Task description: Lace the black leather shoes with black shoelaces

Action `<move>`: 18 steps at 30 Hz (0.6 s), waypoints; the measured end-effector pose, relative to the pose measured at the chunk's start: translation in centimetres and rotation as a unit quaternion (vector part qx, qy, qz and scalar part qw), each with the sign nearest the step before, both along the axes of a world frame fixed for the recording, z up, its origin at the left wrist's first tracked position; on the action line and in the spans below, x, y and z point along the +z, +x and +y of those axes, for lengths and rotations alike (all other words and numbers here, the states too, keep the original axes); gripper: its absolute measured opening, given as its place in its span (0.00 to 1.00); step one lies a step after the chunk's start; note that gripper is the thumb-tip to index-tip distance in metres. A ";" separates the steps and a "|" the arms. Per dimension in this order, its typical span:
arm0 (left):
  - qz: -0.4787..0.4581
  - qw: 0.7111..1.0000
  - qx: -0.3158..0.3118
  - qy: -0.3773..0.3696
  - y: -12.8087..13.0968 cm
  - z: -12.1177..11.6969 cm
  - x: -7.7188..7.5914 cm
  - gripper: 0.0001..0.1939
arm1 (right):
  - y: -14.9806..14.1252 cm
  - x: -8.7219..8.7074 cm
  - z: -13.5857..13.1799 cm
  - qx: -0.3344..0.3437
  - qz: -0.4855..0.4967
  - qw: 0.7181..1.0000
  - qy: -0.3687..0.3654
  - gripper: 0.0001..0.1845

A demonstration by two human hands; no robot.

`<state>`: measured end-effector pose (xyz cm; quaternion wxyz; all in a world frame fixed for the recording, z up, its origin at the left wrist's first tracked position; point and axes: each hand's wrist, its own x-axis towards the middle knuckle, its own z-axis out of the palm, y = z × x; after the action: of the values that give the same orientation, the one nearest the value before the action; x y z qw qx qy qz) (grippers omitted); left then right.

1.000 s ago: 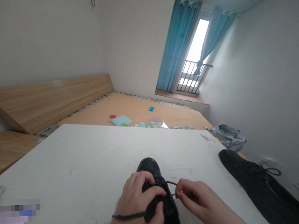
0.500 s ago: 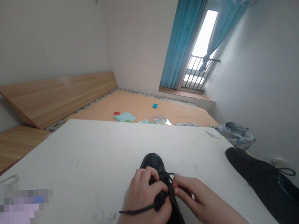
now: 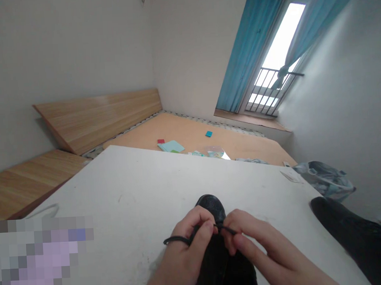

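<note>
Black shoe (image 3: 220,262) below and between both hands, toe pointing away; left hand (image 3: 191,242) nearly closed, fingertips pinching black lace (image 3: 228,230), right hand (image 3: 258,241) pinching it just beside; other shoe (image 3: 348,232) beyond right hand; best keep both pinches firm, tension even, lace end (image 3: 177,238) over left hand untangled

Central shoe (image 3: 221,264), laces (image 3: 228,230) partly behind the hands (image 3: 185,256), rear beyond the bottom edge.

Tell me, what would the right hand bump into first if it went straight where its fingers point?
Probably the left hand, just across from the right hand over the round-toed black shoe, though depth is hard to judge.
</note>
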<state>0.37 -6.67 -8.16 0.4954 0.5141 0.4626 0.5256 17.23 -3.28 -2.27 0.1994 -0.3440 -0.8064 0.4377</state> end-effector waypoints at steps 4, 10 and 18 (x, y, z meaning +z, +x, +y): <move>-0.067 0.996 -0.016 -0.065 -1.9 0.3 1.8 0.16 | -0.8 1.7 0.9 -0.070 0.134 0.979 -0.137 0.21; 0.186 0.979 0.051 -0.064 -5.4 1.2 3.1 0.17 | -2.7 2.7 1.1 -0.026 -0.081 0.996 0.005 0.13; 0.337 0.937 -0.090 0.000 -3.1 0.0 2.2 0.17 | -1.9 1.9 1.8 0.056 -0.306 0.950 0.042 0.03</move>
<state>-2.78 -6.64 -5.93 0.3555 0.7009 0.5540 0.2748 15.34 -1.50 -0.36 -0.0668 -0.4070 -0.8644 0.2875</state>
